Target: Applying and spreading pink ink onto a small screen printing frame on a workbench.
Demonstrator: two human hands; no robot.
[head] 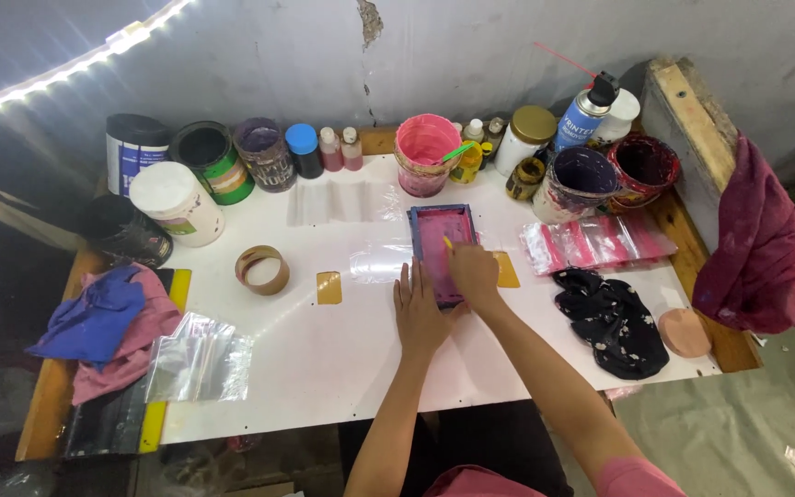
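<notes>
Counter big and white, wood showing at both ends. Dark red cloth hung over a wood block far right. Blue and pink rags piled at the left end. Black flowered cloth lying near the right, a round pink pad just beside it. Row of paint tubs and cans along the far edge: white tub, green-banded can, pink bucket with a green stick in it, purple tub, dark red tub, blue spray can behind them. Clear plastic bags near left. Pink-stained plastic bags right of middle. Small blue-framed screen in the middle of the counter, pink inside, lying flat. Left hand flat and spread wide, fingers pointing far, pressing on the counter, touching the near left side of the screen. Right hand curled over the screen, holding a small yellow tool against the pink part. Tape roll left of middle. Two little yellow tabs stuck on the counter, one left of the screen, one right of it, partly hidden by the right hand.
</notes>
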